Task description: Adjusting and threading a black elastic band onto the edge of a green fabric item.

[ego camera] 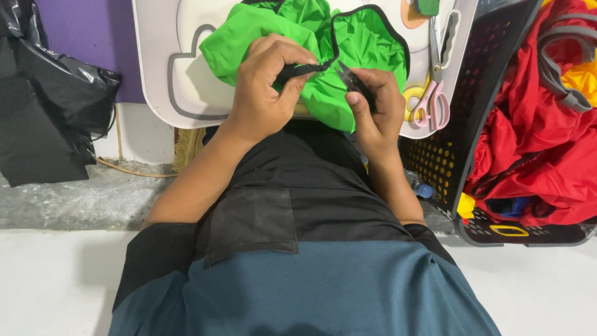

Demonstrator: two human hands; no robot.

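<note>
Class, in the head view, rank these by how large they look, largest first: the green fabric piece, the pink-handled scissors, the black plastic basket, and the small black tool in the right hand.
1. Black plastic basket, partly cut off by the frame.
2. Green fabric piece.
3. Pink-handled scissors.
4. Small black tool in the right hand, partly hidden.

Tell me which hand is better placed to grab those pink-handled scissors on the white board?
Probably the right hand: the pink-handled scissors lie just beside it on the white board. The left hand is farther off, pinching the black trim of the green fabric.
</note>
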